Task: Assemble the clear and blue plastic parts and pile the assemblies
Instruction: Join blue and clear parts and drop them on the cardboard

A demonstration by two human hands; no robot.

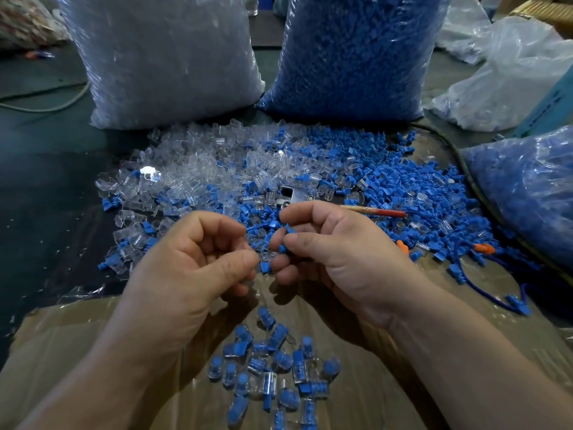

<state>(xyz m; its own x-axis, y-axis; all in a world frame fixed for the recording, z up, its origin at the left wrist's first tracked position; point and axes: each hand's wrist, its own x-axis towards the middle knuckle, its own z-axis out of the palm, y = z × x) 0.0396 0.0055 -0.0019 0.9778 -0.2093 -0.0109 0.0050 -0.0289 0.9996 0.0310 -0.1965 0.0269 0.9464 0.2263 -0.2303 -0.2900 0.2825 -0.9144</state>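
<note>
Our right hand (325, 243) pinches a small ribbed blue plastic plug (290, 235) (likely light, stiff, slippery; grip its head); left hand (192, 252) curled, contents unclear.

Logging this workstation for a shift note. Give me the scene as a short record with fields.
left hand: fingers curled, contents unclear
right hand: grips several blue parts
finished assemblies: piled on cardboard, below the hands
loose clear parts: heap beyond the hands, left
loose blue heap: beyond the hands, right
bags: clear-part bag left, blue-part bag right, behind the heaps
</note>
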